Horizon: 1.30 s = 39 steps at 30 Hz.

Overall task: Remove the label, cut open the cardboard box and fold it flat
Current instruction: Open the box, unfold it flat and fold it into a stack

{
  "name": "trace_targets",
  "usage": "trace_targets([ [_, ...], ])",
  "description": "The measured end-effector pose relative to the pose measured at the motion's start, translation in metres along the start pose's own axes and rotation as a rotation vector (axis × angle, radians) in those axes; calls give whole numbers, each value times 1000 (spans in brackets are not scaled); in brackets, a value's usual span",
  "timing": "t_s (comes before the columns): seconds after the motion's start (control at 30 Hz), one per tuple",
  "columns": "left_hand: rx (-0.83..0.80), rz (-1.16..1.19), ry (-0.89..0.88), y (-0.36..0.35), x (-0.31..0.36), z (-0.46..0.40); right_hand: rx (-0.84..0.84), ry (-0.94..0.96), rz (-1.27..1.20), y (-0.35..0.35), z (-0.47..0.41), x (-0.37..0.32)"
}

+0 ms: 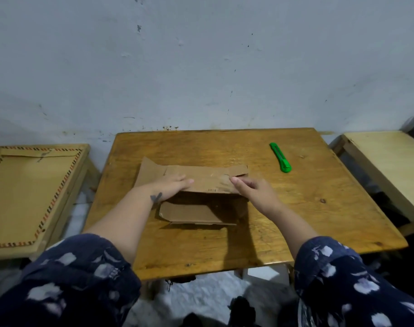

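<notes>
A brown cardboard box (208,182), cut open and partly folded, lies in the middle of the wooden table (307,208). One panel slopes up over a lower flap (189,214) that lies flat toward me. My left hand (171,185) rests palm down on the left of the raised panel. On the panel's right end, my right hand (253,187) presses with curled fingers. A green utility knife (280,157) lies on the table to the back right, apart from both hands. No label shows.
A low table with a patterned border (24,197) stands at the left. At the right stands a pale wooden table (390,166). A blue-grey wall rises right behind the tables. White floor shows below the table's near edge.
</notes>
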State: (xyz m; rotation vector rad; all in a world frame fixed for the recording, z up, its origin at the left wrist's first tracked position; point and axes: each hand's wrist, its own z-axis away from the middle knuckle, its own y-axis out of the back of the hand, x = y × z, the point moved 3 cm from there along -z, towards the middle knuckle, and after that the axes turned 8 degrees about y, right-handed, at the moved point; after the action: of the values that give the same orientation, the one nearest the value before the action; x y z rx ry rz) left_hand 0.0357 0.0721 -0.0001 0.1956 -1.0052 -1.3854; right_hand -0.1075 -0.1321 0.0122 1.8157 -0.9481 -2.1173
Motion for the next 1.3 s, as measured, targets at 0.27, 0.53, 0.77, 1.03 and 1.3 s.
trace_targets([
  [0.27,109,-193,-66,-40,-30,9,-261,35,705,-35,12,38],
  [0.53,320,-357,-150,-74,-51,22,-322,157,744,-29,18,80],
  [0.77,430,-489,-118,-93,-66,13,-299,175,719,-23,26,91],
  [1.03,482,-291,-117,-101,-60,16,-234,167,692,-26,48,93],
  [1.3,507,-203,-45,-106,-53,18,-88,10,642,-45,35,78],
])
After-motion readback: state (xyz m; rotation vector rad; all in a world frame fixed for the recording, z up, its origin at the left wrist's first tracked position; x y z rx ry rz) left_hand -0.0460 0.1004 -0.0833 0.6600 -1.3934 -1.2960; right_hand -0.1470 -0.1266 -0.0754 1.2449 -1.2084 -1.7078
